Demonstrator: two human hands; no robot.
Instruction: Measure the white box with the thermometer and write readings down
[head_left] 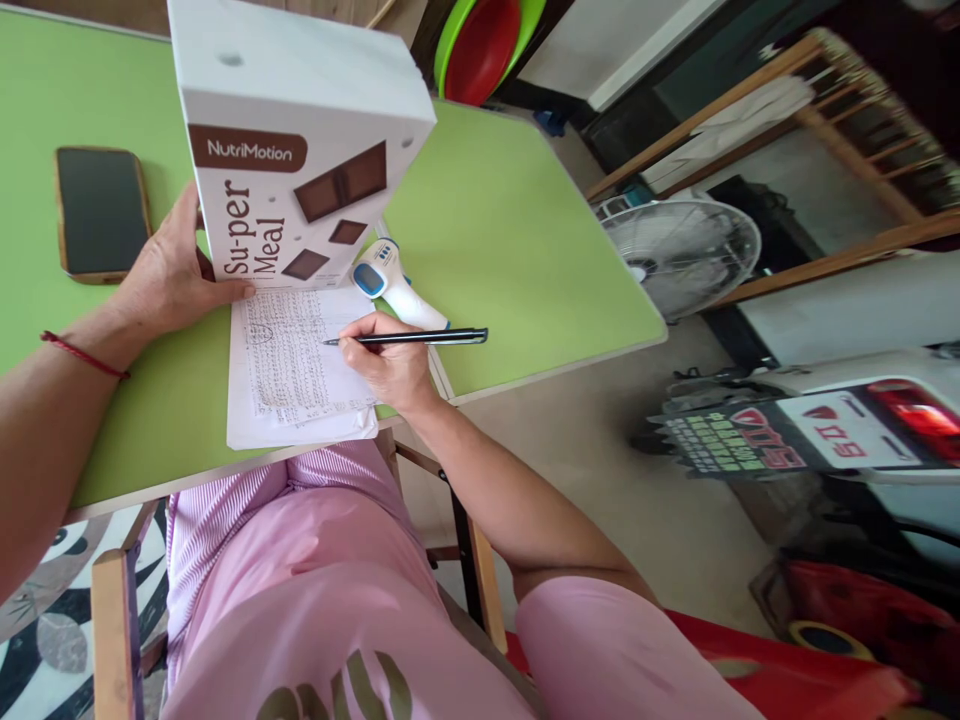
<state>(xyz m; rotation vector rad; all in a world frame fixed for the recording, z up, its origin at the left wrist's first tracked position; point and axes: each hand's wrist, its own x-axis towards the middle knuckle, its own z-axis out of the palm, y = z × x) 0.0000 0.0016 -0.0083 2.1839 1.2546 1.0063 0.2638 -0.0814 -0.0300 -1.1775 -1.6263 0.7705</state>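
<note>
A white NutriMotion "Su-per Meal" box (292,140) stands on the green table (510,230), with my left hand (176,270) gripping its lower left edge. In front of the box lies a sheet of paper (296,370) covered in handwriting. My right hand (390,365) rests on the sheet's right side and holds a black pen (420,338) with its tip touching the page. A white and blue infrared thermometer (390,285) lies just behind my right hand, next to the box.
A phone (101,212) lies screen up at the table's left. Red and green basins (484,40) sit beyond the far edge. A floor fan (682,250), wooden rack (847,90) and a parked vehicle's rear (847,430) stand right of the table.
</note>
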